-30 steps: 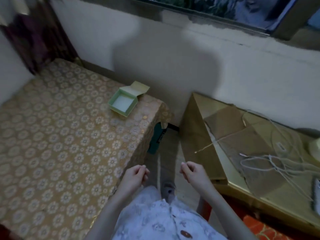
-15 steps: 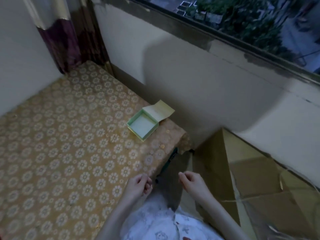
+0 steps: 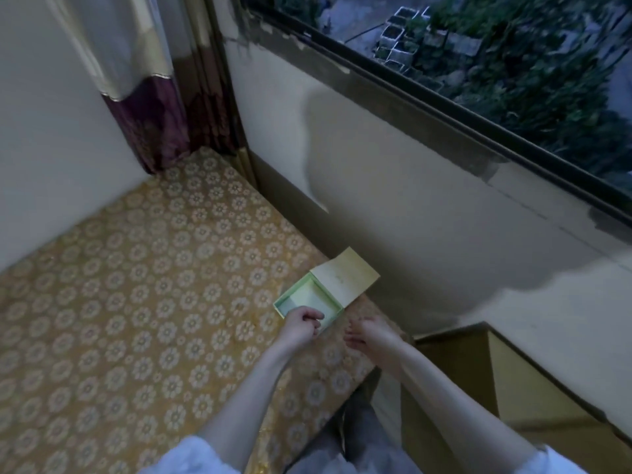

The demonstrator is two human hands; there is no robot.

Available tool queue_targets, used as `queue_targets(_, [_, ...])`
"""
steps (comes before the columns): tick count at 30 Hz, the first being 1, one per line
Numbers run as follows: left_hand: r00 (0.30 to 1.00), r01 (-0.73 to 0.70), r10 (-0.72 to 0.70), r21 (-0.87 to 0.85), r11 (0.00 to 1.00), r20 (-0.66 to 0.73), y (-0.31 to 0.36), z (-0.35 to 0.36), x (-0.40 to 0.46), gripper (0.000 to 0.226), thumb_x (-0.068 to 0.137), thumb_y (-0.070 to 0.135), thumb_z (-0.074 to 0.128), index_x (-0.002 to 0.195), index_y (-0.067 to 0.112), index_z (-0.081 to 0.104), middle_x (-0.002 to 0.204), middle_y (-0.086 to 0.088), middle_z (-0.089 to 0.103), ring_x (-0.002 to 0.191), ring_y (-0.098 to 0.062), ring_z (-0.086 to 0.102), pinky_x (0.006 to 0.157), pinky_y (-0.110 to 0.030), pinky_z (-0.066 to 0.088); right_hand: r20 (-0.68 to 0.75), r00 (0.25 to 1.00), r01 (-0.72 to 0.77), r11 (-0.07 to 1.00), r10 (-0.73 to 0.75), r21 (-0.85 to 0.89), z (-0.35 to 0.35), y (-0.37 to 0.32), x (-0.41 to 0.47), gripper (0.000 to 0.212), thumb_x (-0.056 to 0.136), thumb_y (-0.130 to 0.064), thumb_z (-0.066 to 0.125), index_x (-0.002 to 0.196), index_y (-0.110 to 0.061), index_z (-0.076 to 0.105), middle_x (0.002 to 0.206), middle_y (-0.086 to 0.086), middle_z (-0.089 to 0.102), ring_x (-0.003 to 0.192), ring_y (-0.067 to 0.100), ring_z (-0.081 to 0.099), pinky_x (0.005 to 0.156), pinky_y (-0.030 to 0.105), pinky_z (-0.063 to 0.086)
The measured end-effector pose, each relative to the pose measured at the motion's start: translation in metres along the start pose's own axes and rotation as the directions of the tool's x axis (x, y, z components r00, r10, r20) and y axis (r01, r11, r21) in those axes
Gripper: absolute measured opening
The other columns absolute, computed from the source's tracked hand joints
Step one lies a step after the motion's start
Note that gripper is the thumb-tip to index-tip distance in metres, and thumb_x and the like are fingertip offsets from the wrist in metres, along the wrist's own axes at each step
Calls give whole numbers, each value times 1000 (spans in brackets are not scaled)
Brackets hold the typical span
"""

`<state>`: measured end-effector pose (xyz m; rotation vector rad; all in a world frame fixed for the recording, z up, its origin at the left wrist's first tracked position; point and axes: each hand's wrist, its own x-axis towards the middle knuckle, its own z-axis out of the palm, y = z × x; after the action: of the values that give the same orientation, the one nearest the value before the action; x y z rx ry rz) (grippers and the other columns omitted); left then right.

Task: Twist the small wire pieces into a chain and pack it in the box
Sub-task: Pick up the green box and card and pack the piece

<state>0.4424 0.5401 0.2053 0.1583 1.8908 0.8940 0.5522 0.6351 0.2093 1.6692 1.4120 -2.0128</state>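
A small green box (image 3: 297,300) stands open near the right edge of the flower-patterned surface (image 3: 143,302). Its yellowish lid (image 3: 345,278) is folded back toward the wall. My left hand (image 3: 301,325) hovers over the box's near corner with its fingers curled in a pinch. The wire chain is too thin and the light too dim to make it out. My right hand (image 3: 367,336) is just right of the box and above the surface's edge. Its fingers point toward the left hand and are blurred.
The wall under the window (image 3: 427,234) runs close behind the box. A brown cardboard carton (image 3: 455,378) stands at the lower right beyond the surface's edge. A curtain (image 3: 157,107) hangs in the far corner. My lap shows at the bottom.
Both hands have moved forward from my lap to the box, the left one now over its near corner. The view has swung left and up, and the carton's cables have left the frame.
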Motion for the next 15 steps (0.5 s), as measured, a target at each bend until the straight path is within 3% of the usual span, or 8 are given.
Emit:
queue_targets(3, [998,53,-54,47,997,15,5,-7,26,25,94,-6,33,101,0,56,77,-6,50,65,-14,46,55,-22,36,50,997,62,985,-54,-164,5,-12,21,14,91,2,42,96,-2,55,75,10,51,70,19,51,63,26,44])
queue_targets(6, [992,128,-128,-28,991,-9,9,-11,45,25,93,-8,38,113,-6,53,71,-8,49,56,-11,48,50,-19,35,29,997,76,960,-71,-270,10,-25,44,20,86,8,45,77,-7,54,75,8,51,76,20,51,68,30,44])
queue_targets(8, [989,139,-142,-78,987,-35,11,-11,56,24,93,-8,42,114,-6,53,72,-10,51,57,-13,51,51,-18,41,31,996,93,954,-88,-287,15,-32,58,19,85,10,48,79,-5,57,80,11,56,85,25,57,80,37,50])
queue_targets(10, [991,109,-110,-17,994,-79,9,-9,67,23,93,-3,43,110,-4,58,86,-14,58,76,-21,59,69,-27,49,41,989,146,907,-141,-396,22,-34,71,15,84,6,52,90,-4,61,93,14,62,96,29,61,88,40,51])
queue_targets(12, [990,44,-31,95,995,-135,6,-7,77,29,93,-3,39,113,-2,60,100,-14,61,94,-25,61,85,-35,50,62,975,210,797,-213,-566,28,-35,80,21,87,-3,53,106,-5,58,106,14,63,100,28,61,83,37,51])
queue_targets(15, [981,-51,102,289,956,-164,2,-5,85,33,94,-2,41,119,5,60,113,-8,63,105,-19,59,82,-24,45,183,941,319,561,-286,-763,32,-35,88,22,93,-12,48,114,-7,51,108,13,62,100,28,59,67,26,40])
